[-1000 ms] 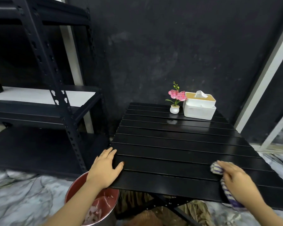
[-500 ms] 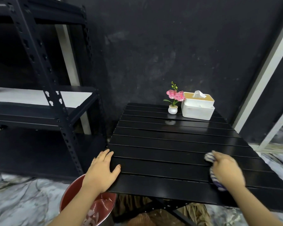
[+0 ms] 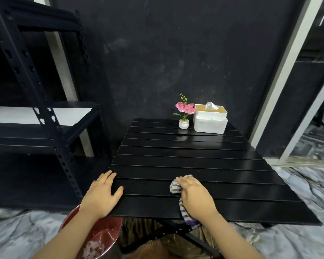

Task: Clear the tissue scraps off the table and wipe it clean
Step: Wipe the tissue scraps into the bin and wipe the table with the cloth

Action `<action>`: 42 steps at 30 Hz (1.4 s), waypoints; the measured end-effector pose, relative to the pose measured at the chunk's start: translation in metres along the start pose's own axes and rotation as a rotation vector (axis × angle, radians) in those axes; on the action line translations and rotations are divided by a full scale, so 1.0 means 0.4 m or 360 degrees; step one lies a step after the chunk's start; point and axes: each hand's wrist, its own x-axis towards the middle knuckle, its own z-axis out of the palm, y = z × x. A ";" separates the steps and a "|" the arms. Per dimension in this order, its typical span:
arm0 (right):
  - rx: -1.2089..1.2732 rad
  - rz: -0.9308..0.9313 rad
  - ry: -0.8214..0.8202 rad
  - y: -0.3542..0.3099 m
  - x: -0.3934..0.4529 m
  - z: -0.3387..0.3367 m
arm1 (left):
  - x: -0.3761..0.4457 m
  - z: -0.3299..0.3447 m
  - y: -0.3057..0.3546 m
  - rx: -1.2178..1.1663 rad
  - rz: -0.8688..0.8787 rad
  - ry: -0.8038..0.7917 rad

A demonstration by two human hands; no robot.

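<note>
A black slatted table (image 3: 185, 157) fills the middle of the head view, and I see no scraps on its top. My right hand (image 3: 195, 197) presses a purple-and-white striped cloth (image 3: 176, 186) flat on the near slats, and the cloth's tail hangs past the front edge. My left hand (image 3: 101, 193) lies flat on the table's near left corner, fingers apart, holding nothing. Below that corner stands a red metal bin (image 3: 101, 238) with white tissue scraps (image 3: 91, 248) at its bottom.
A small white pot of pink flowers (image 3: 184, 116) and a white tissue box (image 3: 210, 119) stand at the table's far edge. A black metal shelf rack (image 3: 45, 116) is close on the left. The floor is grey marble (image 3: 297, 240).
My right hand has slid the cloth leftward along the near slats, from the right side toward the middle. The left hand has stayed on the corner.
</note>
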 end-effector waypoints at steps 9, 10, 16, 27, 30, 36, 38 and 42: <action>-0.0030 0.0460 0.0157 0.277 -0.092 -0.133 | 0.054 -0.003 0.033 0.0046 -0.0051 -0.0060; -0.0015 0.0539 0.0164 0.310 -0.093 -0.147 | 0.065 0.002 0.039 0.0048 -0.0018 -0.0073; -0.0017 0.0771 0.0247 0.413 -0.037 -0.184 | 0.091 0.025 0.036 -0.0013 0.0009 -0.0094; -0.0181 0.0428 0.0144 0.252 0.089 -0.084 | 0.080 0.017 0.049 -0.0028 0.0010 -0.0075; -0.0172 0.0251 0.0069 0.204 0.086 -0.049 | 0.076 0.013 0.052 -0.0020 0.0019 -0.0071; -0.0016 -0.0049 -0.0012 0.238 -0.002 -0.086 | 0.082 0.007 0.050 -0.0011 0.0011 -0.0124; 0.0009 0.0054 -0.0043 0.295 -0.042 -0.121 | 0.100 0.006 0.046 -0.0027 0.0004 -0.0135; -0.0028 0.0343 -0.0060 0.438 -0.063 -0.192 | 0.175 0.002 0.051 -0.0083 -0.0039 -0.0142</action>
